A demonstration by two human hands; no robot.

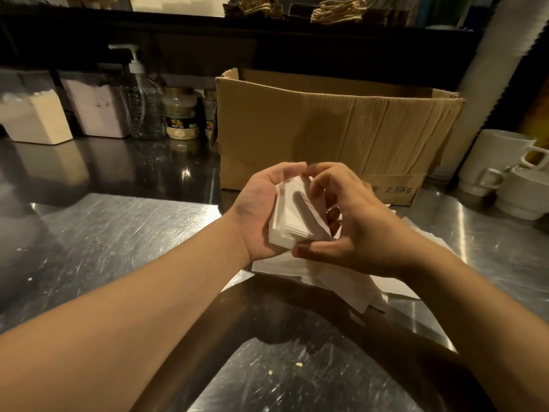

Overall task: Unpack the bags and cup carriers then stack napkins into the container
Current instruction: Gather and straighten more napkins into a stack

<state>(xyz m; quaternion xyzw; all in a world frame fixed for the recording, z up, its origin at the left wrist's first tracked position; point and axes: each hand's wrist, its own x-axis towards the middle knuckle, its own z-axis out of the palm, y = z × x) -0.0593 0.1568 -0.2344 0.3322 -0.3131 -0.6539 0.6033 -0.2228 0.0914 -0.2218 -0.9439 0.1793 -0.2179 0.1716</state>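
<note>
Steel counter [98, 242], scratched, crumbs near its front edge. Toward the back edge, centre-right: open cardboard box [326, 129], flaps up, inside not visible from this angle. Left of the box, along the back: two lidded jars [180, 114] of pale powder, a clear pump bottle [142, 105], two tubs [32, 114] of pale powder. Right back corner: stacked white cups [502, 162]; a tall sleeve of paper cups [490, 69] rises behind them. Shelf above holds bundles of twine-handled bags [341, 10].

Napkin stack [297, 215] is held above the counter, just in front of the box. Left hand [261, 209] cups it from below and the side, fingers curled over the far edge. Right hand [356, 221] grips the other side, thumb under the near corner, fingers bent over the top.

Loose napkins [341, 281] lie spread on the counter beneath the hands, partly hidden by the right wrist.
</note>
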